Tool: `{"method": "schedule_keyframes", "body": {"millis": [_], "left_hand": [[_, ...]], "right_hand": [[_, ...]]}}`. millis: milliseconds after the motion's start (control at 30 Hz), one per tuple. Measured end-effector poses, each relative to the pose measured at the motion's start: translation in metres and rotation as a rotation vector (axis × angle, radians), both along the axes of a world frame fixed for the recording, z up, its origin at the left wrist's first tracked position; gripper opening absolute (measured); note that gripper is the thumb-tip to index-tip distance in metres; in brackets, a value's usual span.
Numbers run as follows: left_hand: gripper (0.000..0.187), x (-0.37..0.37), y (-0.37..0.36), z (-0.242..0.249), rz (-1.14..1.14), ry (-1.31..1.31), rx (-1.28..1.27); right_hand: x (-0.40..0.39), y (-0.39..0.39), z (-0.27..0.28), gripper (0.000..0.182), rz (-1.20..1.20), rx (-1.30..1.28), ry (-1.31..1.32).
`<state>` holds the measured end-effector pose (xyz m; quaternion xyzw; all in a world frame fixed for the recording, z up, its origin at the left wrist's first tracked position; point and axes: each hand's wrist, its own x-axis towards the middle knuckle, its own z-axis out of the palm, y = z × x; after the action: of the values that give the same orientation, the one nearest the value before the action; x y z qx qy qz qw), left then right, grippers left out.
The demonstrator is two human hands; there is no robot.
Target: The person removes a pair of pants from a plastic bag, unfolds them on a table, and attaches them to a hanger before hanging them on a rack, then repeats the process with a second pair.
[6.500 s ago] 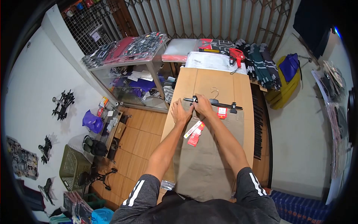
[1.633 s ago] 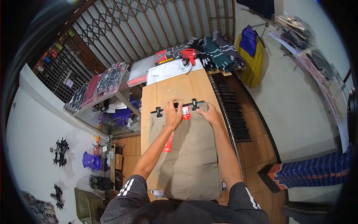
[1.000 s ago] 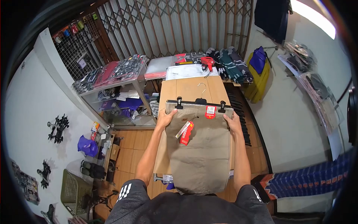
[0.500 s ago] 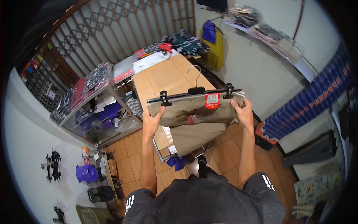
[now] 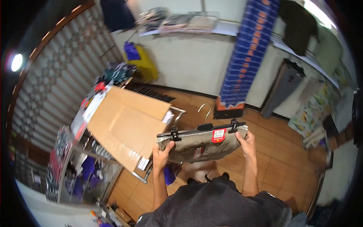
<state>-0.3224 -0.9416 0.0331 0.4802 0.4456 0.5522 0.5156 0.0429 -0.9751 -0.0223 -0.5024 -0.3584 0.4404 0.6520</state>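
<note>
Khaki trousers point(image 5: 189, 150) hang folded from a black clip hanger point(image 5: 205, 128) with a metal hook, held up in front of my body. My left hand point(image 5: 162, 152) grips their left top corner beside one clip, thumb on the front. At the right top corner, my right hand point(image 5: 246, 143) pinches the cloth close to the other clip. A red and white tag point(image 5: 219, 135) hangs at the waistband, nearer my right hand.
A cardboard-topped table point(image 5: 128, 121) stands at left, beside a glass case point(image 5: 77, 170) of packed clothes. Along the back wall are a blue cloth-wrapped column point(image 5: 245, 56), a shelf point(image 5: 227, 28) with folded clothes, and hanging grey trousers point(image 5: 283, 89).
The view has turned right, so the table now lies further left and the blue column nearer the middle. Both hands still hold the trousers, which now sit lower in view, over the floor.
</note>
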Motion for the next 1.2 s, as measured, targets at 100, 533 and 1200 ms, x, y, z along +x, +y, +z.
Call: {"method": "schedule_keyframes", "body": {"millis": [100, 533, 1200], "left_hand": [[0.014, 0.069, -0.003, -0.011, -0.126, 0.033, -0.028], [0.015, 0.413, -0.05, -0.07, -0.607, -0.016, -0.081], [0.017, 0.831, -0.027, -0.082, -1.123, 0.05, -0.051]], "right_hand": [[0.053, -0.054, -0.007, 0.023, -0.169, -0.051, 0.02], [0.323, -0.247, -0.042, 0.023, -0.685, -0.075, 0.017], [0.585, -0.323, -0.023, 0.02, -1.221, -0.097, -0.091]]}}
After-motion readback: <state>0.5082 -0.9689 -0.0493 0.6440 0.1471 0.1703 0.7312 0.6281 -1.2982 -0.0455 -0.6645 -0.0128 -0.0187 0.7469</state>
